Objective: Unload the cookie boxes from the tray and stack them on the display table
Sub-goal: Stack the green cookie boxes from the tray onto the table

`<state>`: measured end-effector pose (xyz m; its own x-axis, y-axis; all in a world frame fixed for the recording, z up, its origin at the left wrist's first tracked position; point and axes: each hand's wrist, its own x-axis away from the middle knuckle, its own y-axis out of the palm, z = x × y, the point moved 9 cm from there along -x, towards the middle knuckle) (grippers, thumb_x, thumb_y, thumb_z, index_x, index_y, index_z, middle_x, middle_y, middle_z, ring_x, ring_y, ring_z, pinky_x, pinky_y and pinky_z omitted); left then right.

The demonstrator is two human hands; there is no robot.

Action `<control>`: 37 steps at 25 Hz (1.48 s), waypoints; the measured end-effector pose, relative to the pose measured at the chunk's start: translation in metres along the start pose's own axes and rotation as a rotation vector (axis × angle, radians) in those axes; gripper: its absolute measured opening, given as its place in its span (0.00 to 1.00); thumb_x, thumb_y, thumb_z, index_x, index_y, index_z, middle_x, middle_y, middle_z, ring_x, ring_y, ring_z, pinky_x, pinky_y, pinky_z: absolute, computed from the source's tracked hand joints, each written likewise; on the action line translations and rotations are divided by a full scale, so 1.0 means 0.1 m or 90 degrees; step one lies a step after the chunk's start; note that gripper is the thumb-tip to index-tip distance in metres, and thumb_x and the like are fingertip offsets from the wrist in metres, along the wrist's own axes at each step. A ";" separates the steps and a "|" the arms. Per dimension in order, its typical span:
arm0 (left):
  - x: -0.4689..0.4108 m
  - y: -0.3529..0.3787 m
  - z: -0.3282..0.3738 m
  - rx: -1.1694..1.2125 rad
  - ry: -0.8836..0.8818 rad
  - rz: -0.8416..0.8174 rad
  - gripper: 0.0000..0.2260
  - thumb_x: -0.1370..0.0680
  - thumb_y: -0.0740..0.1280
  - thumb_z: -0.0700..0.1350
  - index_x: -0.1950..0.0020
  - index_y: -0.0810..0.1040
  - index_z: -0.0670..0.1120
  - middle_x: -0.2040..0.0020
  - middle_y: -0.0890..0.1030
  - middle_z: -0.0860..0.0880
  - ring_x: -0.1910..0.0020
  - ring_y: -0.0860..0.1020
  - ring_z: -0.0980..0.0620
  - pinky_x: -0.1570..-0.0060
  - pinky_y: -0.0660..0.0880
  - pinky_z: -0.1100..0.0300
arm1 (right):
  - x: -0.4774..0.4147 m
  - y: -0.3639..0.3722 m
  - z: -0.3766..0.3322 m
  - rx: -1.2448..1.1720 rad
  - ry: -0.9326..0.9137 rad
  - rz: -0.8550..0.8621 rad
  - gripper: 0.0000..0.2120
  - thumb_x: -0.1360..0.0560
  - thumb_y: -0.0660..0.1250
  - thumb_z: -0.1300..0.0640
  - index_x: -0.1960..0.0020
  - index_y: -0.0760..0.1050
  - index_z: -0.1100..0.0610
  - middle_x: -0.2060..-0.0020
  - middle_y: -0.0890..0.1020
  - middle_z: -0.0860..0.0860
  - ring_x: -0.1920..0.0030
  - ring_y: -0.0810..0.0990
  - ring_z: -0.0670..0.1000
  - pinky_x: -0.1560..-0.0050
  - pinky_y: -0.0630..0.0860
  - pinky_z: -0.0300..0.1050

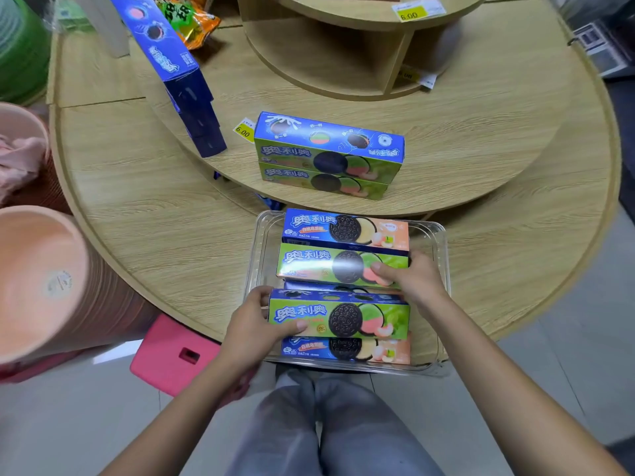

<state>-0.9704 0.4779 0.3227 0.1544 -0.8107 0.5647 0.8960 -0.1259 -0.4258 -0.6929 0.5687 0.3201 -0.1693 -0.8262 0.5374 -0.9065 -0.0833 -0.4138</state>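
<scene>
Cookie boxes (345,231) lie 9-to-3 o'clock in the tray (266,242). My left grip (254,321) holds the near box (343,319), my right grip (414,280) the next box (330,269); the stack (326,159) sits at 12 o'clock.

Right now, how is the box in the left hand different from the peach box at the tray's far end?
The left hand grips the green box; no hand holds the peach box. The green box sits toward the near end, the peach box at the far end of the tray. Both picture a dark cookie.
</scene>
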 end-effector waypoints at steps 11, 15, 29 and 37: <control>0.00 -0.24 -0.13 0.037 0.042 -0.054 0.44 0.59 0.78 0.65 0.49 0.71 0.51 0.51 0.80 0.52 0.55 0.80 0.55 0.59 0.76 0.63 | 0.08 -0.17 0.30 -0.007 0.033 0.063 0.26 0.38 0.79 0.52 0.43 0.76 0.57 0.51 0.82 0.54 0.51 0.81 0.53 0.48 0.78 0.51; -0.02 -0.25 -0.05 0.032 0.067 -0.082 0.34 0.50 0.83 0.46 0.50 0.72 0.48 0.54 0.79 0.50 0.65 0.77 0.64 0.64 0.74 0.72 | 0.17 -0.26 0.26 -0.090 0.005 0.070 0.28 0.42 0.80 0.62 0.45 0.73 0.55 0.55 0.82 0.52 0.57 0.81 0.49 0.55 0.79 0.43; 0.04 -0.67 0.29 0.134 0.156 -0.098 0.36 0.56 0.82 0.57 0.51 0.79 0.47 0.56 0.85 0.53 0.57 0.81 0.60 0.55 0.75 0.71 | 0.44 -0.56 -0.44 0.022 -0.171 -0.063 0.28 0.47 0.80 0.71 0.54 0.76 0.50 0.56 0.82 0.52 0.58 0.79 0.44 0.55 0.77 0.32; -0.13 -1.35 1.32 0.161 0.289 -0.037 0.32 0.55 0.82 0.54 0.53 0.80 0.52 0.60 0.85 0.60 0.60 0.80 0.64 0.58 0.76 0.72 | 0.61 -1.44 -1.30 -0.129 -0.298 0.078 0.28 0.52 0.81 0.61 0.54 0.77 0.50 0.64 0.85 0.38 0.61 0.81 0.37 0.59 0.77 0.30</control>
<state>-1.0385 0.5810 0.4657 -0.0444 -0.9799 0.1947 0.9789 -0.0816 -0.1874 -0.6227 0.6027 0.5082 -0.1300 -0.9875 0.0892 -0.9555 0.1007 -0.2773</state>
